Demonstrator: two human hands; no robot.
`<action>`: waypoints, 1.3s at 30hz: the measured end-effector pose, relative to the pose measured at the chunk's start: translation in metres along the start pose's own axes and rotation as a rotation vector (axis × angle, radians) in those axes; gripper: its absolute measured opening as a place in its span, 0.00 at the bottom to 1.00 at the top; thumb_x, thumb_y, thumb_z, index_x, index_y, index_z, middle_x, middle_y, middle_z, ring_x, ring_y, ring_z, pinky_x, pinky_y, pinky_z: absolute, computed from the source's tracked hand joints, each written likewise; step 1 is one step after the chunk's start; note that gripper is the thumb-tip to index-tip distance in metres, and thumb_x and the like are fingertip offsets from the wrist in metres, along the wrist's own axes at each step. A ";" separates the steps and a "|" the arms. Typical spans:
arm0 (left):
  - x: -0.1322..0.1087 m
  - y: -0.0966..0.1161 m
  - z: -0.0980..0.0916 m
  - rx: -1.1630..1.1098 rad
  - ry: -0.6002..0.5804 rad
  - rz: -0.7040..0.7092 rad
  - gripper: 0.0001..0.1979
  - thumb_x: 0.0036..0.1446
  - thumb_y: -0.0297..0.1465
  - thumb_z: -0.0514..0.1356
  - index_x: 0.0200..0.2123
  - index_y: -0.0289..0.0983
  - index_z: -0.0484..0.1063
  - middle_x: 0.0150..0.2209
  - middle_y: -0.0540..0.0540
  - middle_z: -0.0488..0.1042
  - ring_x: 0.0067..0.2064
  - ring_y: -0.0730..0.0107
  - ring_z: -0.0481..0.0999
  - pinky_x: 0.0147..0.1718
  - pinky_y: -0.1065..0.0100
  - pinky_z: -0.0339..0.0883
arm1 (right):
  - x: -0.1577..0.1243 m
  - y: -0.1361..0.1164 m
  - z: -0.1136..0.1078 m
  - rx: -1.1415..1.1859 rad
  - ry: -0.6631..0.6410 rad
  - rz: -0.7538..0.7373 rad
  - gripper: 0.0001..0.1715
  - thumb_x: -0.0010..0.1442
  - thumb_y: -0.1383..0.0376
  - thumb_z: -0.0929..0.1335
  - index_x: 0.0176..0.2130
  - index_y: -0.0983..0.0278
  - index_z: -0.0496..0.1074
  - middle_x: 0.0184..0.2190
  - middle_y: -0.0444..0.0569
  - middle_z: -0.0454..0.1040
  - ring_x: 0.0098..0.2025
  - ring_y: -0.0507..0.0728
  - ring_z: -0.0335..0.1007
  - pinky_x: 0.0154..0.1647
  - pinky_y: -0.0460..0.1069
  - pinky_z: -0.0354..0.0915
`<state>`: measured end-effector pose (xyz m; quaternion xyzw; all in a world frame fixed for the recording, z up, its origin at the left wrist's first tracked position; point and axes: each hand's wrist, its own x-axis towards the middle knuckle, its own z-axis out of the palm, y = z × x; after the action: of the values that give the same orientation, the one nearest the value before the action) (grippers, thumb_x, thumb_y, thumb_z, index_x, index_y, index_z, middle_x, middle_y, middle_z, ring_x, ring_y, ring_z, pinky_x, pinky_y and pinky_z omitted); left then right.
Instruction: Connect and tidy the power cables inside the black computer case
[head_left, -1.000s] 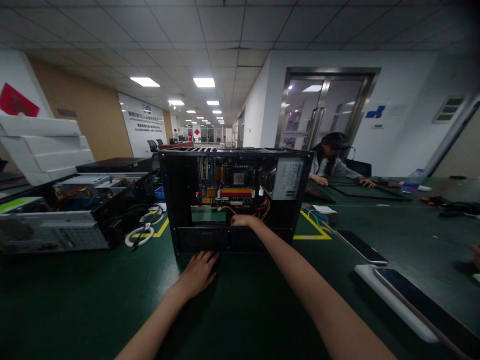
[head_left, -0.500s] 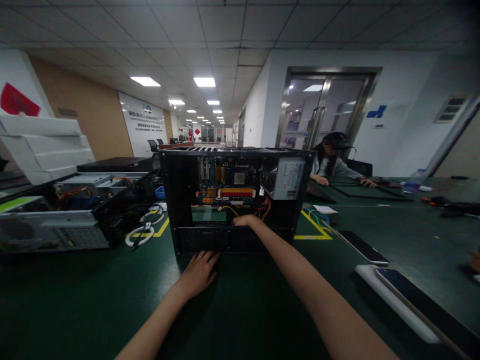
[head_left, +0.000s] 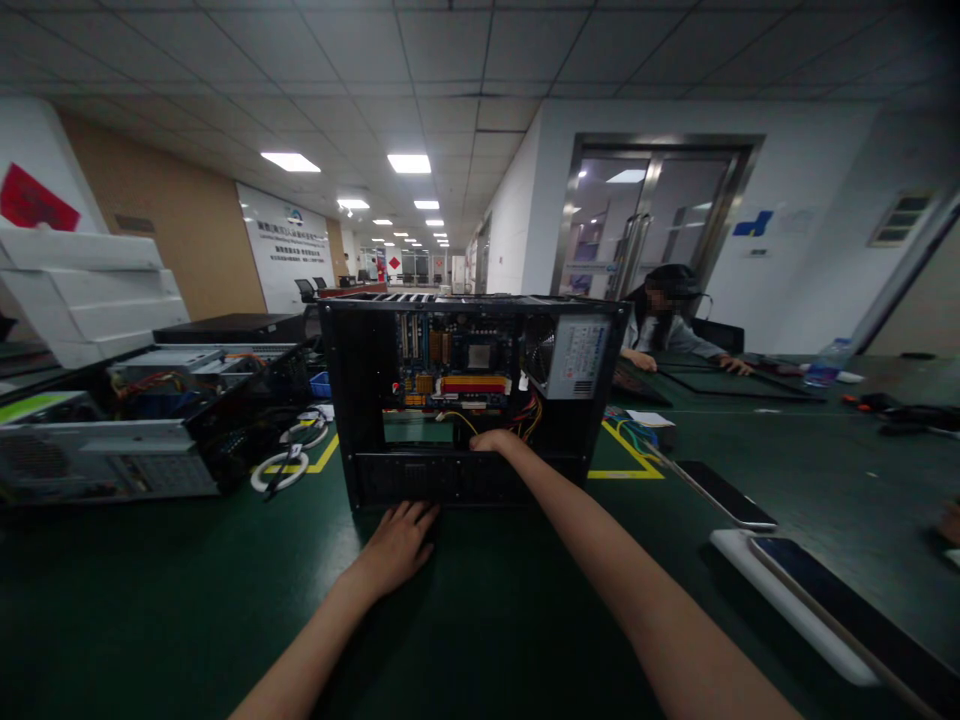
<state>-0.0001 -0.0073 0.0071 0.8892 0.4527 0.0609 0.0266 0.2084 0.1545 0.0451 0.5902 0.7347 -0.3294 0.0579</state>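
Rigid, likely heavy computer case (head_left: 360, 400): right hand (head_left: 491, 441) clamps its lower frame rail, left hand (head_left: 397, 545) rests spread on the tabletop (head_left: 150, 600).

noted on green desk (head_left: 150, 600): opened pc (head_left: 112, 440) lying flat at far left, white boxes (head_left: 90, 295) stacked behind. white cable coils (head_left: 279, 470) just beside it, near yellow tape (head_left: 630, 472). dark phone (head_left: 724, 493) and white-edged slab (head_left: 795, 600) at right. water bottle (head_left: 823, 365) far back. seated person (head_left: 664, 320) before glass doors (head_left: 637, 225).
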 end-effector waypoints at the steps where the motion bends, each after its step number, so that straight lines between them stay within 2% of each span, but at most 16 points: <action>1: 0.000 0.000 0.001 -0.001 -0.001 -0.002 0.26 0.52 0.32 0.50 0.55 0.42 0.51 0.54 0.44 0.58 0.54 0.58 0.56 0.50 0.56 0.51 | 0.000 0.000 0.000 -0.021 0.010 -0.005 0.04 0.39 0.72 0.68 0.17 0.65 0.69 0.14 0.44 0.67 0.25 0.55 0.69 0.32 0.49 0.65; 5: -0.001 -0.001 0.002 0.004 0.006 0.000 0.26 0.52 0.32 0.50 0.56 0.42 0.51 0.54 0.45 0.57 0.54 0.59 0.56 0.50 0.57 0.51 | -0.003 -0.002 -0.002 -0.040 0.051 -0.005 0.04 0.38 0.72 0.68 0.17 0.65 0.67 0.13 0.44 0.65 0.26 0.57 0.69 0.33 0.51 0.65; 9: -0.002 0.000 -0.001 0.014 -0.004 0.003 0.25 0.52 0.32 0.50 0.55 0.41 0.52 0.54 0.44 0.57 0.53 0.59 0.56 0.50 0.57 0.52 | -0.011 -0.006 -0.003 -0.004 0.081 -0.012 0.02 0.38 0.70 0.68 0.20 0.67 0.69 0.18 0.47 0.69 0.29 0.58 0.70 0.32 0.50 0.65; 15: 0.001 -0.001 0.001 0.022 -0.004 0.008 0.26 0.52 0.32 0.50 0.55 0.40 0.52 0.54 0.44 0.57 0.54 0.59 0.55 0.50 0.58 0.51 | -0.022 -0.010 -0.004 0.018 0.112 -0.057 0.12 0.42 0.64 0.68 0.30 0.68 0.71 0.28 0.48 0.73 0.29 0.54 0.69 0.27 0.45 0.63; 20: 0.000 -0.003 0.004 0.017 0.007 0.003 0.26 0.51 0.32 0.50 0.55 0.41 0.52 0.54 0.45 0.57 0.54 0.58 0.56 0.50 0.57 0.52 | -0.024 -0.012 -0.002 0.056 0.273 -0.098 0.09 0.46 0.63 0.67 0.24 0.69 0.69 0.20 0.45 0.70 0.22 0.49 0.64 0.21 0.42 0.58; 24: 0.000 -0.002 0.003 0.011 0.005 0.004 0.26 0.52 0.32 0.50 0.55 0.42 0.52 0.54 0.45 0.57 0.53 0.59 0.56 0.50 0.58 0.52 | -0.023 -0.013 -0.001 0.281 0.322 -0.031 0.08 0.50 0.67 0.63 0.22 0.69 0.67 0.13 0.42 0.64 0.15 0.47 0.59 0.18 0.42 0.56; 27: 0.000 -0.001 0.001 0.012 -0.001 0.003 0.26 0.52 0.32 0.50 0.55 0.42 0.51 0.54 0.45 0.57 0.54 0.59 0.56 0.50 0.57 0.52 | -0.024 -0.012 -0.003 0.519 0.326 0.031 0.05 0.50 0.69 0.63 0.29 0.68 0.67 0.13 0.41 0.63 0.14 0.48 0.59 0.18 0.43 0.58; 30: 0.000 0.000 -0.001 0.024 -0.005 0.000 0.26 0.51 0.32 0.50 0.55 0.41 0.52 0.54 0.45 0.58 0.54 0.59 0.56 0.50 0.58 0.52 | -0.027 -0.011 -0.005 0.742 0.330 0.029 0.07 0.50 0.69 0.64 0.34 0.66 0.65 0.16 0.41 0.66 0.15 0.48 0.63 0.21 0.43 0.60; 34: 0.000 -0.001 0.000 0.028 0.007 0.009 0.26 0.51 0.32 0.50 0.55 0.41 0.52 0.54 0.45 0.58 0.54 0.59 0.56 0.50 0.58 0.52 | -0.029 -0.006 -0.007 0.956 0.325 0.027 0.03 0.52 0.71 0.63 0.32 0.66 0.63 0.18 0.41 0.66 0.18 0.47 0.64 0.25 0.45 0.62; 39: 0.000 -0.001 0.002 0.031 0.006 0.006 0.26 0.51 0.32 0.50 0.55 0.40 0.52 0.54 0.45 0.57 0.54 0.60 0.56 0.50 0.58 0.52 | -0.030 0.001 -0.012 1.216 0.303 0.079 0.04 0.53 0.72 0.63 0.30 0.64 0.61 0.19 0.42 0.65 0.21 0.48 0.63 0.28 0.47 0.63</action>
<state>-0.0009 -0.0065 0.0054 0.8907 0.4509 0.0568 0.0113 0.2224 0.1367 0.0683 0.5844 0.3934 -0.5989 -0.3809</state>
